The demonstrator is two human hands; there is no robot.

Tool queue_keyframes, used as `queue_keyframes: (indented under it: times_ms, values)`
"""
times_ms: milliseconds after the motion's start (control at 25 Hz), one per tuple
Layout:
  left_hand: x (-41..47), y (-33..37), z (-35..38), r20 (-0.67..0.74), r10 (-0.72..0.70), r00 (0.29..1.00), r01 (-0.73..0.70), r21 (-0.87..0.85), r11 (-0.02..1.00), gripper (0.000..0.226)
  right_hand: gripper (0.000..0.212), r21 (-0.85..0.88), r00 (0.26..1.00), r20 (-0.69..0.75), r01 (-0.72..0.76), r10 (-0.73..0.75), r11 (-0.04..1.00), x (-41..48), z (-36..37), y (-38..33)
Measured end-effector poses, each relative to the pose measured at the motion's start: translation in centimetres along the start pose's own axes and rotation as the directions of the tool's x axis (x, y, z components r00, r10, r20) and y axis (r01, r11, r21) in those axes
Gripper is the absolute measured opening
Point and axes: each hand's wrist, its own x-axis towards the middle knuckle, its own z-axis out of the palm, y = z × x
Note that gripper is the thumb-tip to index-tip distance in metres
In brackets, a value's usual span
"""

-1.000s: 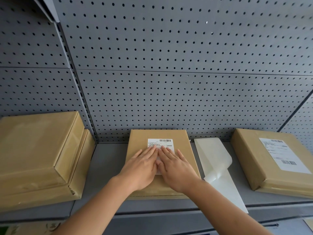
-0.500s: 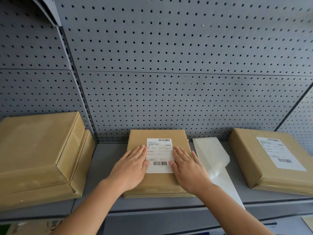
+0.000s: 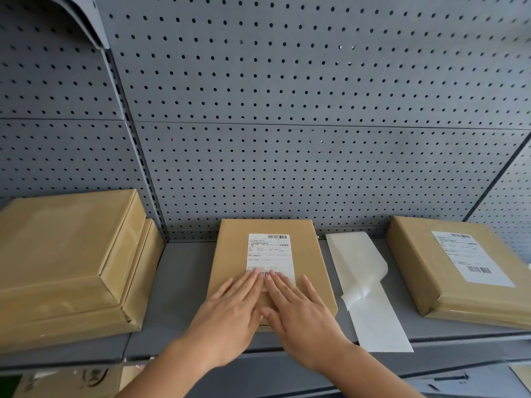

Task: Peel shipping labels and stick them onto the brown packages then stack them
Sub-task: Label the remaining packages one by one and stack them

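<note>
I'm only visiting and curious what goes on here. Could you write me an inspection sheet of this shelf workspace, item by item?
Surface: grey metal shelf, carrying everything below.
Job's things: middle flat brown paper-wrapped package with a white printed shipping label stuck on top; right brown package, also labelled; left stack of two brown packages, no label visible.
Clutter: glossy white backing sheet, partly curled, lying between the middle and right packages.
Hands: left hand and right hand lie flat side by side, straight fingers pressing the middle label's lower part.
Cables: nothing seen.
Surroundings: grey perforated metal back panel behind the shelf.
</note>
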Motion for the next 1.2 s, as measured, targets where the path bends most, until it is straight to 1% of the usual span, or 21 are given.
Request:
queue_keyframes:
  times_ms: [40,80,160,240,320,400,440,480,520,560,640,680,720,760,800,840,880,1000,1200]
  values:
    - [-0.2,0.0,0.0,-0.029,0.003,1.0,-0.003,-0.003,1.0,0.068,0.071,-0.033,1.0,0.018,-0.019,0.02,0.999,-0.3,0.0,0.3]
    - [-0.5,-0.2,0.1,0.006,-0.01,1.0,0.01,-0.027,1.0,0.073,0.068,-0.052,0.998,0.037,-0.042,0.044,0.998,-0.6,0.0,0.7]
    - [-0.9,-0.4,-0.7,0.067,-0.055,0.996,0.057,-0.025,0.998,0.072,0.068,-0.064,0.996,0.026,-0.085,0.086,0.994,-1.2,-0.1,1.7]
    - [-1.4,-1.4,-0.5,0.076,-0.102,0.992,0.103,-0.007,0.995,0.072,0.077,-0.031,0.993,-0.016,-0.119,0.118,0.992,-2.1,-0.7,3.1]
    - [-2.1,-2.5,-0.4,0.072,-0.17,0.983,0.172,-0.017,0.985,0.07,0.084,-0.007,0.983,0.004,-0.181,0.181,0.983,-2.9,-0.9,4.7]
    - [-2.4,-3.7,-0.1,0.066,-0.258,0.964,0.261,-0.059,0.963,0.067,0.083,0.043,0.97,0.007,-0.244,0.244,0.969,-3.5,-1.3,5.7]
    - [-2.6,-4.2,0.0,0.072,-0.312,0.948,0.318,-0.113,0.941,0.068,0.08,0.1,0.959,0.014,-0.285,0.285,0.953,-3.8,-1.5,6.0]
    - [-2.8,-4.4,-0.1,0.092,-0.368,0.925,0.379,-0.19,0.906,0.071,0.075,0.186,0.943,0.037,-0.331,0.33,0.925,-4.0,-1.7,6.1]
    - [-3.0,-4.5,-0.1,0.13,-0.411,0.902,0.431,-0.291,0.854,0.074,0.072,0.311,0.921,0.081,-0.386,0.381,0.868,-4.1,-2.0,6.1]
    - [-3.2,-4.5,-0.1,0.18,-0.436,0.882,0.469,-0.422,0.776,0.076,0.07,0.447,0.896,0.128,-0.435,0.426,0.782,-4.2,-2.3,6.2]
    - [-3.3,-4.1,-0.4,0.255,-0.447,0.857,0.487,-0.684,0.543,0.075,0.071,0.669,0.843,0.228,-0.499,0.487,0.551,-4.1,-2.6,6.3]
    - [-3.2,-3.8,-0.5,0.274,-0.458,0.845,0.479,-0.77,0.422,0.074,0.074,0.727,0.817,0.278,-0.523,0.505,0.446,-3.9,-2.6,6.4]
    - [-3.0,-3.6,-0.5,0.288,-0.469,0.835,0.466,-0.824,0.324,0.072,0.077,0.76,0.801,0.311,-0.533,0.512,0.372,-3.7,-2.6,6.4]
    - [-2.7,-3.3,-0.6,0.302,-0.474,0.827,0.453,-0.858,0.243,0.069,0.077,0.781,0.786,0.346,-0.543,0.512,0.307,-3.4,-2.5,6.4]
    - [-2.5,-3.1,-0.5,0.315,-0.471,0.824,0.437,-0.882,0.175,0.067,0.074,0.797,0.786,0.372,-0.543,0.495,0.264,-3.2,-2.6,6.0]
    - [-2.4,-2.9,-0.4,0.323,-0.463,0.826,0.42,-0.899,0.122,0.063,0.067,0.809,0.785,0.395,-0.543,0.477,0.225,-2.9,-2.5,5.7]
    - [-2.3,-2.5,-0.3,0.332,-0.456,0.826,0.41,-0.908,0.082,0.058,0.054,0.819,0.792,0.404,-0.536,0.457,0.204,-2.7,-2.4,5.4]
    - [-2.1,-1.6,0.2,0.311,-0.485,0.818,0.361,-0.932,0.012,0.039,0.045,0.853,0.803,0.381,-0.497,0.458,0.162,-2.3,-1.9,4.6]
    - [-1.7,-0.5,0.6,0.245,-0.547,0.8,0.276,-0.961,-0.028,0.036,0.038,0.894,0.791,0.339,-0.439,0.509,0.087,-1.6,-1.8,4.0]
